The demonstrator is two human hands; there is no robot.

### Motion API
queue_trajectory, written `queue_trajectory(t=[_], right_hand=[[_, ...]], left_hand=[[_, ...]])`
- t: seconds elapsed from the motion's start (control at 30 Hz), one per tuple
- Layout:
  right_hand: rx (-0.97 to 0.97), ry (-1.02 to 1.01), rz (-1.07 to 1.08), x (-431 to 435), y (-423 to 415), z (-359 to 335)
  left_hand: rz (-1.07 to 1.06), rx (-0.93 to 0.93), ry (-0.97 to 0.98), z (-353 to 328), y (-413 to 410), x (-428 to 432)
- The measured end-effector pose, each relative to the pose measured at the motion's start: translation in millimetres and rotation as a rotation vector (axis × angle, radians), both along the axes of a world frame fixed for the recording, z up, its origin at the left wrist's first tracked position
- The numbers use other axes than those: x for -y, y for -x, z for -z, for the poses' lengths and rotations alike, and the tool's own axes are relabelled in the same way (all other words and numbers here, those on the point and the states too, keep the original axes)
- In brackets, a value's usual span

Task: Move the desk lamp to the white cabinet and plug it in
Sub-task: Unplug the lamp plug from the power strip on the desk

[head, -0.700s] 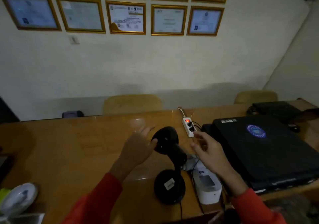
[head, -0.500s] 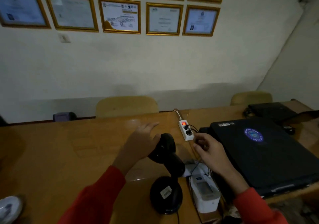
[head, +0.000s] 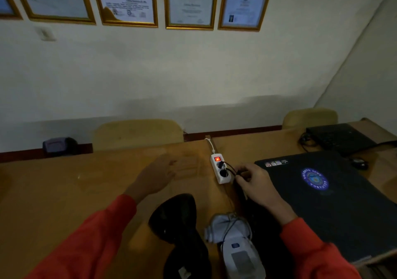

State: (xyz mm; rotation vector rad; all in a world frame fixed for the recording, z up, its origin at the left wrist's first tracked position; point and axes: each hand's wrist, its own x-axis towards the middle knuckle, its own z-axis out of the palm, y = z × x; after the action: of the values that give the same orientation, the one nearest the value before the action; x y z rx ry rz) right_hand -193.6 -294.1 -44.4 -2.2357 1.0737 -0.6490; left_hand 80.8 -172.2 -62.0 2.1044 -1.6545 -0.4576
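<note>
The black desk lamp [head: 178, 220] stood on the wooden surface [head: 64, 192], near the front edge. The left hand [head: 156, 176] was open above the surface. The right hand [head: 255, 184] pinched a black cord [head: 231, 168] beside the white power strip [head: 220, 169].

View: head, single wide-angle camera worn on the person's head; no second view to overlap with it.
Facing: forward and slightly down, across the wooden bench [head: 64, 188] toward the pale wall [head: 193, 68].
Upper frame: row of framed certificates [head: 190, 5], cut off by the top edge.
Mid frame: two chair backs [head: 137, 133] behind the bench's far edge.
Lower frame: near, both red sleeves [head: 86, 242] enter from the bottom corners; left hand [head: 155, 176] and right hand [head: 256, 184] sit just below centre.
Right: closed laptop [head: 326, 197], close.
Distortion: straight lines bow toward the edges.
Light: dim.
</note>
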Motion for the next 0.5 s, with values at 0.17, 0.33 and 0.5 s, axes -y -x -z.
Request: queue_trajectory(t=[0.17, 0.33, 0.5], right_hand=[[-0.078, -0.037, -0.035, 50, -17, 15], [-0.22, -0.065, -0.061, 92, -40, 41], [-0.304, -0.03, -0.098, 124, -60, 68]], left_hand=[[0.022, 0.012, -0.049, 39, 1, 42], [0.112, 0.119, -0.12, 87, 4, 84], [0.182, 0.163, -0.182, 138, 15, 124]])
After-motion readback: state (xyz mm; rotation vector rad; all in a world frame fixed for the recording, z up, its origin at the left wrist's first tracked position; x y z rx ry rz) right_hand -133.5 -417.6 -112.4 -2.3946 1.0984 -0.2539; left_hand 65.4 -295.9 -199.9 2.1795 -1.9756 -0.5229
